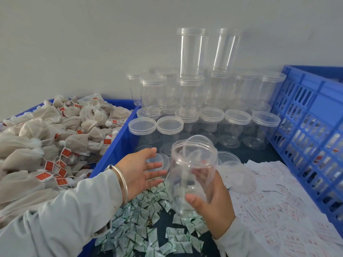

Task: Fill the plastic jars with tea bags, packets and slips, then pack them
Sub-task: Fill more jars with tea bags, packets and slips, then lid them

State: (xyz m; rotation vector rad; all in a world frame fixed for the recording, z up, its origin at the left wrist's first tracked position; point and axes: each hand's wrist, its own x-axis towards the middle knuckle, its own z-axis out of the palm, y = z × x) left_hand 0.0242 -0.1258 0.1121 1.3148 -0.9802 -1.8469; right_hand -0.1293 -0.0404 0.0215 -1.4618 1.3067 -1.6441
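A: Where's the jar?

B: The open clear jar (193, 169) is up off the table, tilted, gripped low round its body by the right hand (211, 208), thumb in front and fingers curled behind. It looks empty, mouth turned toward the supplies, likely for easy loading.

A: And the left hand (143, 171)?

B: Spread flat, fingers straight, holding nothing, just beside the jar above the green-printed packets (141, 236).

A: The rest?

B: Paper slips (278, 206) lie right, tea bags (55, 138) heaped in the blue bin (113, 151) left, lidded empty jars (204, 101) stacked behind, a blue crate (311, 138) far right.
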